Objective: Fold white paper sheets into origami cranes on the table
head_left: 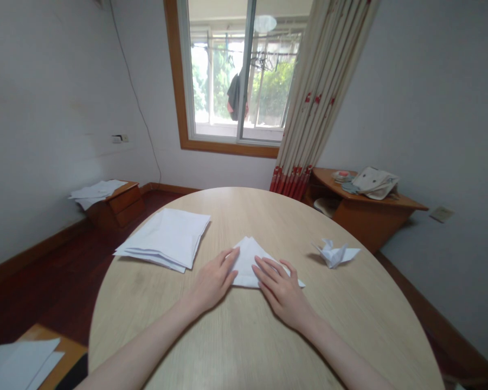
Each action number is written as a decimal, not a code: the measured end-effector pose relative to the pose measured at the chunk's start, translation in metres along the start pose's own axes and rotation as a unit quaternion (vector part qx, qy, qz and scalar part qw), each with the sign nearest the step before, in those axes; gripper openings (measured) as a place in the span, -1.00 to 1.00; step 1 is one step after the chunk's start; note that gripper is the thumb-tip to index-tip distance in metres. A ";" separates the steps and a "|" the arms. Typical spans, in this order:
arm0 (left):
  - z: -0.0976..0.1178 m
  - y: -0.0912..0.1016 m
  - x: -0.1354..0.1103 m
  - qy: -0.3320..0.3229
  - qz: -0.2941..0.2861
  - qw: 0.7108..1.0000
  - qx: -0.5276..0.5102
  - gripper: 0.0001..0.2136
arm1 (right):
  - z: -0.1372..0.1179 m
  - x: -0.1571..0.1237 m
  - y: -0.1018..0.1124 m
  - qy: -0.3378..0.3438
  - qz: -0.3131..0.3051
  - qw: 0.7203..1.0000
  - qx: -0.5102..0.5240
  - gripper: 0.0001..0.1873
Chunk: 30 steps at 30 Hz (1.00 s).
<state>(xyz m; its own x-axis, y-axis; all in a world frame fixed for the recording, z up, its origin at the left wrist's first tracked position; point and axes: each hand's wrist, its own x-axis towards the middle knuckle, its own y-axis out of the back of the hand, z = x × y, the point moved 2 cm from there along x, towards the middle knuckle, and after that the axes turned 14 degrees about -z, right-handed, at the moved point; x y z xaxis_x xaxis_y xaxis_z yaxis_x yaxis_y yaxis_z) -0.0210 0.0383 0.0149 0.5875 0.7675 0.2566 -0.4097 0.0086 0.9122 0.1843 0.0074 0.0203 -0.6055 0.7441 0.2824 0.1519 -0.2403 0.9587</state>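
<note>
A sheet of white paper [247,265], folded into a triangle, lies on the round wooden table [236,336] with its tip pointing away from me. My left hand [214,279] rests at its left side, fingers stretched out and touching the edge. Across the right half of the triangle, my right hand [282,287] lies flat with its fingers spread, covering part of that side. Further right stands a folded white paper crane [336,253], apart from both hands.
Left of the triangle is a stack of white paper sheets [168,235]. Beyond the table are a low cabinet [124,206] with papers on top, a corner desk [374,216] holding a cloth bag [377,182], and a curtain [321,92] by the window. More sheets [20,363] lie at lower left.
</note>
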 end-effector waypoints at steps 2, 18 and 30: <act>0.001 0.001 0.000 -0.004 0.004 1.000 0.025 -0.58 | 0.000 0.001 -0.001 -0.005 -0.009 1.000 0.009 -0.57; 0.020 -0.001 -0.001 -0.114 -0.024 0.985 0.128 -0.73 | 0.006 0.001 -0.013 0.018 -0.047 0.998 0.025 -0.51; 0.014 -0.010 -0.001 -0.084 -0.050 0.984 0.150 -0.67 | 0.010 -0.001 -0.011 0.041 0.013 0.999 0.032 -0.42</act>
<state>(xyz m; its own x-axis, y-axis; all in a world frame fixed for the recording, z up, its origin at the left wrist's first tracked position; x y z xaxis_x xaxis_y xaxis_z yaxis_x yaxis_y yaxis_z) -0.0080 0.0282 0.0104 0.7324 0.6550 0.1862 -0.1343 -0.1292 0.9825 0.1914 0.0155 0.0097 -0.6621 0.6843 0.3056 0.2160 -0.2163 0.9521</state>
